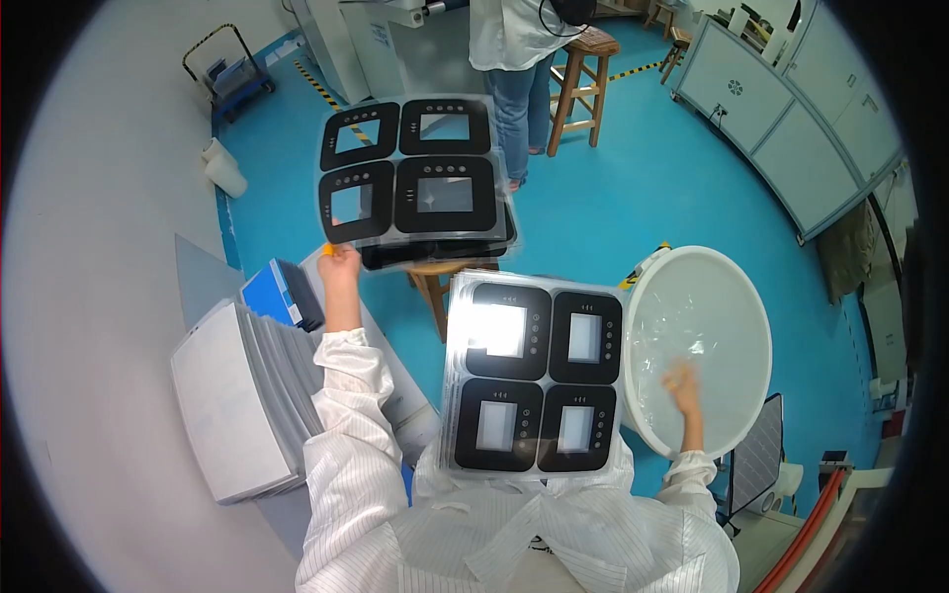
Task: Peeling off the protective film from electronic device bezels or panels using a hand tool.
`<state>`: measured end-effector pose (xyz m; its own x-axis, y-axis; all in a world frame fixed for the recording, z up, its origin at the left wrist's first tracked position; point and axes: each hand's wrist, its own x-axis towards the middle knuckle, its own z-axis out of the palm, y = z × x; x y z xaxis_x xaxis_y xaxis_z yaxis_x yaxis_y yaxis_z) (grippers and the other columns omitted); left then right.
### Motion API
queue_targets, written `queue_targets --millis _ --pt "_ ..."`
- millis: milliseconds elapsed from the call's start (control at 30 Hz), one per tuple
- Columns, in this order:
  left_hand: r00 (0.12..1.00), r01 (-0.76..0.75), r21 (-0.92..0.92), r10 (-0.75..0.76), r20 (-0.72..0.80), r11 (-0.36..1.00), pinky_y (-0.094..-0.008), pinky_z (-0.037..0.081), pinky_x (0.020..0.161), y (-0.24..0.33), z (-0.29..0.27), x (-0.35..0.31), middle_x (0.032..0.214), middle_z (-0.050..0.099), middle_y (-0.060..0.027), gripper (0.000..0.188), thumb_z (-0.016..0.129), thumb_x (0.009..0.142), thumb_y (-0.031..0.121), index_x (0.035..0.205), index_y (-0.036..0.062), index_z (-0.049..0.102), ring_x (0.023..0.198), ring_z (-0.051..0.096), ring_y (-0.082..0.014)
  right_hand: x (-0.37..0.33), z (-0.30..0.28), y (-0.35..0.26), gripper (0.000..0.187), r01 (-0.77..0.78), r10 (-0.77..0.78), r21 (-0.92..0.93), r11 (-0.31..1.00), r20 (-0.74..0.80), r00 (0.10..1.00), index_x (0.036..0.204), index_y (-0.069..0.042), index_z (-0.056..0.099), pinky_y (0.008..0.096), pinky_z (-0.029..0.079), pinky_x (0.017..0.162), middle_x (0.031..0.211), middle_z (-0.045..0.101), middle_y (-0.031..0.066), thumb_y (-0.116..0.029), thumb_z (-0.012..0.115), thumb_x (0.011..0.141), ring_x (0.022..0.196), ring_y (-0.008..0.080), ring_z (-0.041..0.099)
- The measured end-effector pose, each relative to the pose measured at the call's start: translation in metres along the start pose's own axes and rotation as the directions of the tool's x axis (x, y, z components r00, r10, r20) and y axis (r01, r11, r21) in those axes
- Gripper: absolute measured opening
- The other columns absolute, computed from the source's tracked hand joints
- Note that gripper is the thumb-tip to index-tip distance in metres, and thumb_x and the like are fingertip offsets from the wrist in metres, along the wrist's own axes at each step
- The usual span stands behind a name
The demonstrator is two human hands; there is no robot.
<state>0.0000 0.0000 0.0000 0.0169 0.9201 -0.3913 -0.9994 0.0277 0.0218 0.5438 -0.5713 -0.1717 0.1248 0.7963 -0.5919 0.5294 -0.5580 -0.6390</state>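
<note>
The head view shows a clear sheet with four black-framed panels [405, 166] out ahead, its near left corner apparently pinched by the left hand [342, 263], above a pile of similar sheets [435, 249] on a wooden stool [432, 296]. Nearer, another stack of four-panel sheets [541, 381] lies across the lap. The right hand [682, 385] is over the white tub [754, 346], where clear film [692, 331] glints; it is blurred, so I cannot tell whether its fingers grip anything. The step in hand looks like placing the sheet on the pile while discarding film. The next move probably calls for squaring the sheet's edges and freeing the right fingers of any clinging film.
</note>
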Motion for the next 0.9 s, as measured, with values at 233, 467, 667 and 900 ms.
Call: queue_targets --millis 233,467,667,900 --pt "0.997 -0.032 0.047 0.035 -0.064 0.998 -0.036 0.057 0.078 -0.056 0.006 -0.002 0.104 0.059 -0.0238 0.041 0.022 0.095 0.016 0.107 -0.012 0.049 0.096 0.061 -0.0338 -0.024 0.018 -0.058 0.036 -0.253 0.303 0.226 0.941 -0.221 0.927 0.117 -0.008 0.059 0.0273 0.047 0.063 0.091 0.062 0.0045 -0.012 0.05 0.083 0.075 0.0149 0.06" --pt "0.982 -0.132 0.197 0.155 -0.109 0.972 -0.0368 0.053 0.085 -0.069 0.003 -0.021 0.107 0.058 -0.0228 0.043 0.021 0.096 0.018 0.105 -0.0116 0.049 0.099 0.059 -0.0332 -0.048 -0.027 -0.084 0.024 -0.017 0.155 0.23 0.973 -0.597 0.787 0.104 0.001 0.064 0.0252 0.046 0.062 0.073 0.062 0.0061 -0.01 0.051 0.087 0.064 0.0116 0.057" --pt "0.96 -0.252 0.353 0.279 -0.026 0.901 -0.0402 0.05 0.089 -0.066 0.001 -0.036 0.11 0.055 -0.0206 0.032 0.028 0.094 0.012 0.108 -0.0086 0.048 0.102 0.057 -0.034 -0.043 -0.053 -0.133 0.027 0.083 0.079 0.214 0.973 -0.651 0.755 0.109 0.007 0.058 0.0242 0.047 0.068 0.088 0.063 0.0082 -0.01 0.049 0.09 0.072 0.0136 0.057" --pt "0.727 -0.654 0.736 0.416 0.546 0.176 -0.0297 0.044 0.089 -0.045 -0.013 -0.049 0.111 0.056 -0.0116 0.038 0.045 0.081 -0.008 0.117 -0.0007 0.054 0.1 0.056 -0.0217 -0.035 -0.06 -0.18 0.027 0.166 0.005 0.186 0.968 -0.681 0.732 0.111 0.006 0.058 0.0253 0.047 0.072 0.09 0.064 0.0103 -0.01 0.048 0.091 0.074 0.015 0.059"
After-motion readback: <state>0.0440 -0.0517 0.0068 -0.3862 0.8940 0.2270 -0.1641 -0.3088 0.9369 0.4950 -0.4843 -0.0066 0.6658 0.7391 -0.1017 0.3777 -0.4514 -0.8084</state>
